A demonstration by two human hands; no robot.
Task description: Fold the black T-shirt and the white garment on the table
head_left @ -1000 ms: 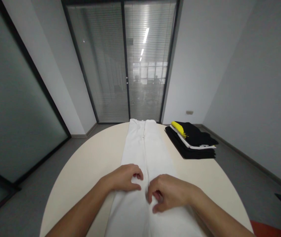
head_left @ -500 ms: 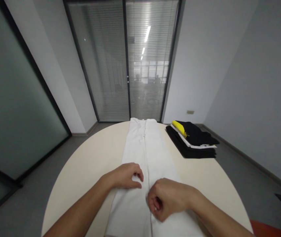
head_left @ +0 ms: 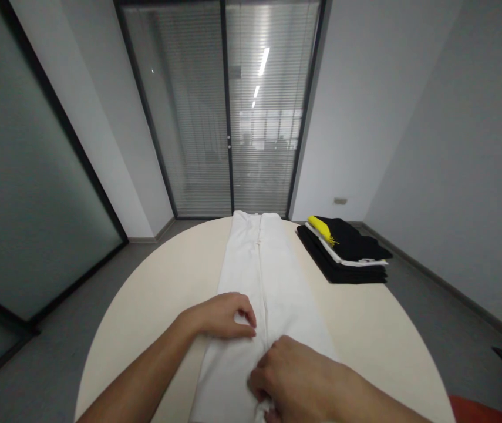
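Observation:
A long white garment lies stretched across the table from its far edge towards me, two lengths side by side with a line down the middle. Whether it is trousers or a folded top I cannot tell. My left hand rests on its left part, fingers curved, a small gap between thumb and fingertips. Nearer to me, my right hand is closed over the middle line, with bunched white cloth at its fingers. The hand's back hides part of the grip.
The round cream table holds a stack of folded dark clothes at the far right, with white and yellow pieces in it. Beyond stands a glass partition with blinds. Something red shows at the lower right.
My right hand has moved towards me and slightly left along the garment's middle line, and cloth now bunches at its fingers. My left hand has barely moved.

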